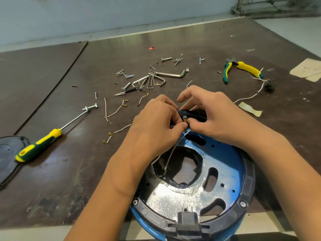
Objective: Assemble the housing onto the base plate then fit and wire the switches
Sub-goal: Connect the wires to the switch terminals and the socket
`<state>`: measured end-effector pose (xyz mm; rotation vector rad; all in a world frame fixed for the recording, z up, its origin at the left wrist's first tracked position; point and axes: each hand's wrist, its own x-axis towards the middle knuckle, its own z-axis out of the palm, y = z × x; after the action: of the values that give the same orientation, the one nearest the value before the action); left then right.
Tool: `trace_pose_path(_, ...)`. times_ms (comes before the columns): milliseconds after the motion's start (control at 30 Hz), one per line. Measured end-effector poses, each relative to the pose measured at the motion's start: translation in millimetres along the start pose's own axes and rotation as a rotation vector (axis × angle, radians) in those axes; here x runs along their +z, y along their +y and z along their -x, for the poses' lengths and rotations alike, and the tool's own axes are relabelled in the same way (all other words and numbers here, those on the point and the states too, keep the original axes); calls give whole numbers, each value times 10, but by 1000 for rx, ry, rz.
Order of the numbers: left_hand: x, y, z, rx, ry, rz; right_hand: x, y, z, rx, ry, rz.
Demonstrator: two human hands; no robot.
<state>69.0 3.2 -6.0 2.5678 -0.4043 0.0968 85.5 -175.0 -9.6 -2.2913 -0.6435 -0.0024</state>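
Two hands work here together at the far rim of the assembly, and I go from left to right over the table. At the far left lies a dark cover (7, 153), then the screwdriver (41, 143) with yellow and green handle, well apart from my work. Near it are the spare wires (113, 112) with brass terminals, and behind them the loose screws (125, 74) and the hex keys (152, 79).

My left hand (154, 127) is closed in a pinch, thumb against forefinger, on the end of a thin white wire (173, 148) that runs down into the middle opening of the blue base plate (231, 164). The black housing (250, 180) sits already as a ring around this plate, with a bolt head showing at the near left and near right. My right hand (213, 117) is curled over the black switch (185, 117) at the far edge, its thumb meeting my left fingertips there; brass tabs show between them. Whether the terminal is already on the tab I cannot tell, my fingers hide it.

To do this step well, I think I should hold the switch steady with the right hand and push the terminal straight along the tab, not at an angle, so the brass does not bend. I should push on the terminal, not on the wire. The pliers (243, 68) lie far right if the fit is too tight
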Motion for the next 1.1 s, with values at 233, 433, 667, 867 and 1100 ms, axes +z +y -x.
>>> trace_pose_path(233, -25, -25, -7, 26, 13, 46, 9, 5, -4, 0, 14, -5)
trace_pose_path(433, -384, -327, -34, -34, 180, 88, 6, 53, 1, 24, 17, -20)
trace_pose_path(667, -413, -1243, 29, -394, 68, -305, -8, 64, 9, 31, 18, -32)
trace_pose_path(867, -254, -1433, 10, -470, -19, -292, -5, 62, -1, 32, 26, -47)
trace_pose_path(1100, -314, -1394, 29, -485, 51, -275, -9, 53, -1, 21, 49, -30)
